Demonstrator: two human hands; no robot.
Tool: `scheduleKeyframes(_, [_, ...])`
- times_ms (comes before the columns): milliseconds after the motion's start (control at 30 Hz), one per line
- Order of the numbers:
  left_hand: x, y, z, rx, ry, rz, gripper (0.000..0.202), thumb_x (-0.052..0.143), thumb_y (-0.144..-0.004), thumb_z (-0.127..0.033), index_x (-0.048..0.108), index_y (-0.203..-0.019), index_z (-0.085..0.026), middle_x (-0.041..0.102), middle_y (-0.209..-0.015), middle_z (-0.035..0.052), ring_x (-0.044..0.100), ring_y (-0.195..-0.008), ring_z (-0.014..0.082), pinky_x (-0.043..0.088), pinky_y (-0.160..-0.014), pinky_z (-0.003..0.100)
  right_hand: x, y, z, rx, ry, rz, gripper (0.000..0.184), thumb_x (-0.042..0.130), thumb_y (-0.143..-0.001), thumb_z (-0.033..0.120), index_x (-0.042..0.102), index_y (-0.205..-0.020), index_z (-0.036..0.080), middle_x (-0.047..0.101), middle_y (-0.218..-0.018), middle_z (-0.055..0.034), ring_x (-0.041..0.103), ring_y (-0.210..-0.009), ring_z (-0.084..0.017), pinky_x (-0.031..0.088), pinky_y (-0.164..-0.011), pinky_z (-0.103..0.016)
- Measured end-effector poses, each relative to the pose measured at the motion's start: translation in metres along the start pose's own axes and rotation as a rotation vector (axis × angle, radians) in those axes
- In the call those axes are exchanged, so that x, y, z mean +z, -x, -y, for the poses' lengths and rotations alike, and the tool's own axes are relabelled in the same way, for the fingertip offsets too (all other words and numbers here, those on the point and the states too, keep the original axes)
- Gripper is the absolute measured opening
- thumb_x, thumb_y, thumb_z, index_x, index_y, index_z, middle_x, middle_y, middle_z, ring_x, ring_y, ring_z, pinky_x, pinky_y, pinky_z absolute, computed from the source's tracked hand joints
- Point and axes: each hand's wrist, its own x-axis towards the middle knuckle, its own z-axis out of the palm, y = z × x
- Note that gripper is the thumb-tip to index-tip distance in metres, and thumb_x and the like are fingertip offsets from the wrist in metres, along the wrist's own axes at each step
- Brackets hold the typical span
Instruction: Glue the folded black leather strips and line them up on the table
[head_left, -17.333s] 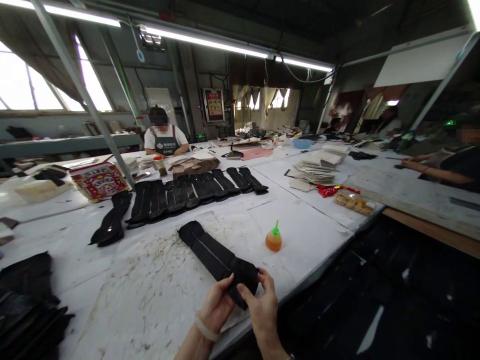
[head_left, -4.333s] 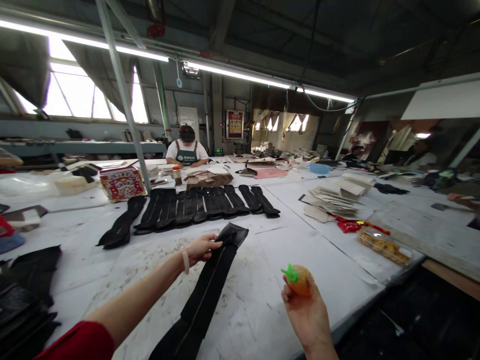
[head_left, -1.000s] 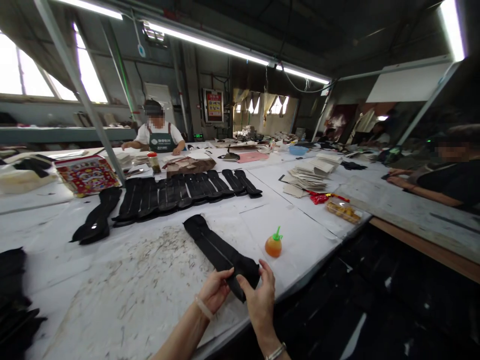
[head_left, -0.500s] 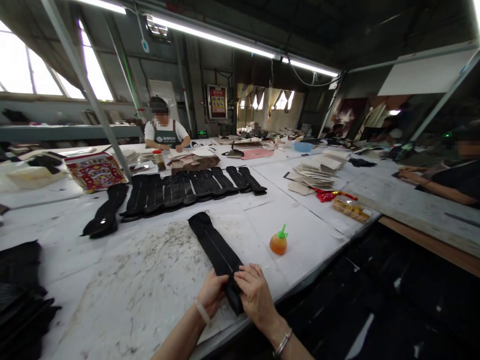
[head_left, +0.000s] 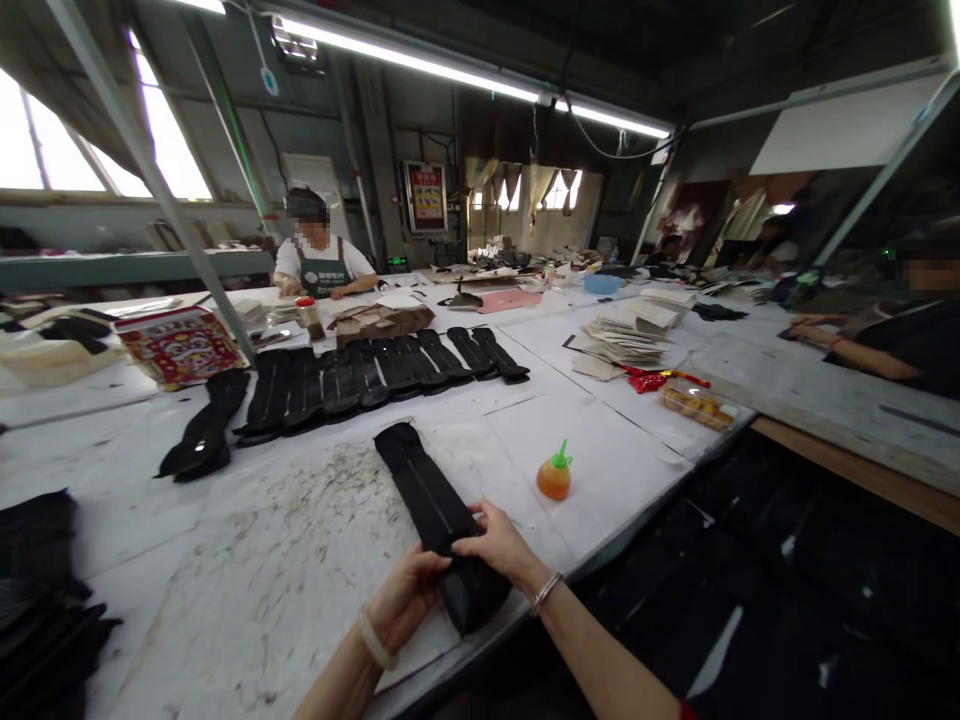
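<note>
A long black panel point(head_left: 424, 485) of leather-like material lies slantwise on the white table, with a thin zip-like line down its middle. Its near end is broad, smooth and slightly shiny. My left hand point(head_left: 405, 590) pinches the panel's left edge near that end, thumb on top. On the opposite edge my right hand point(head_left: 499, 545) grips it, with the thumb pointing inward across the top. The fingertips under the edges are hidden. Right of the panel stands a small orange squeeze bottle point(head_left: 553, 479) with a green spout, apart from both hands.
A row of similar black panels point(head_left: 360, 380) lies farther back. More black pieces point(head_left: 37, 560) are stacked at left. Paper stacks point(head_left: 622, 335) and a clear food box point(head_left: 697, 403) sit at right. Co-workers occupy the far side and right. The table edge point(head_left: 600, 570) runs diagonally nearby.
My right hand has shifted from lying over the near end to gripping the right edge higher up, uncovering the broad end. The left hand still holds the left edge. The view has shifted slightly.
</note>
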Motion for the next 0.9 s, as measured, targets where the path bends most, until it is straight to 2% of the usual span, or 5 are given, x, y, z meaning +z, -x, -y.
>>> scheduleKeyframes(267, [-0.023, -0.004, -0.009, -0.065, -1.268, -0.011, 0.055, 0.054, -0.075, -0.067, 0.048, -0.046, -0.021, 0.051, -0.040, 0.0041, 0.052, -0.040, 0.0204, 0.037, -0.043, 0.030, 0.012, 0.003, -0.008, 0.222, -0.038, 0.032, 0.025, 0.080, -0.046, 0.016, 0.060, -0.062, 0.017, 0.054, -0.052, 0.0079, 0.049, -0.049, -0.012, 0.040, -0.044, -0.022])
scheduleKeyframes(367, [-0.025, -0.011, -0.027, 0.222, -1.681, -0.130, 0.050, 0.052, -0.074, -0.068, 0.051, -0.054, -0.022, 0.059, -0.052, 0.0047, 0.059, -0.054, 0.0242, 0.040, -0.052, 0.031, 0.013, -0.001, -0.009, 0.228, 0.025, -0.013, 0.032, 0.084, -0.037, 0.018, 0.055, -0.052, 0.019, 0.048, -0.048, 0.0089, 0.046, -0.049, -0.012, 0.035, -0.044, -0.022])
scheduleKeyframes(533, [-0.009, -0.036, -0.047, 0.387, -1.633, 0.295, 0.057, 0.072, -0.061, -0.051, 0.061, -0.112, -0.029, 0.060, -0.127, 0.0076, 0.061, -0.068, 0.0194, 0.048, -0.068, 0.031, 0.016, -0.006, -0.012, 0.193, 0.299, 0.004, 0.043, 0.084, -0.043, 0.032, 0.042, -0.042, 0.023, 0.036, -0.040, 0.0097, 0.041, -0.043, -0.012, 0.033, -0.043, -0.024])
scheduleKeyframes(700, [0.003, -0.072, -0.051, 0.313, -1.764, 0.565, 0.050, 0.077, -0.046, -0.045, 0.065, -0.091, -0.026, 0.062, -0.103, 0.0019, 0.057, -0.093, 0.0260, 0.045, -0.082, 0.030, 0.017, 0.002, -0.018, 0.189, 0.253, -0.035, 0.042, 0.082, -0.055, 0.036, 0.044, -0.041, 0.022, 0.038, -0.040, 0.0081, 0.051, -0.050, -0.016, 0.042, -0.053, -0.027])
scheduleKeyframes(900, [0.016, -0.080, -0.049, 0.195, -1.934, 0.548, 0.033, 0.069, -0.047, -0.035, 0.057, -0.075, -0.022, 0.057, -0.092, 0.0010, 0.056, -0.084, 0.0237, 0.047, -0.074, 0.031, -0.052, 0.043, -0.037, -0.001, 0.109, -0.825, 0.008, 0.063, -0.077, 0.024, 0.063, -0.084, 0.020, 0.064, -0.072, 0.0000, 0.061, -0.067, -0.017, 0.049, -0.064, -0.026])
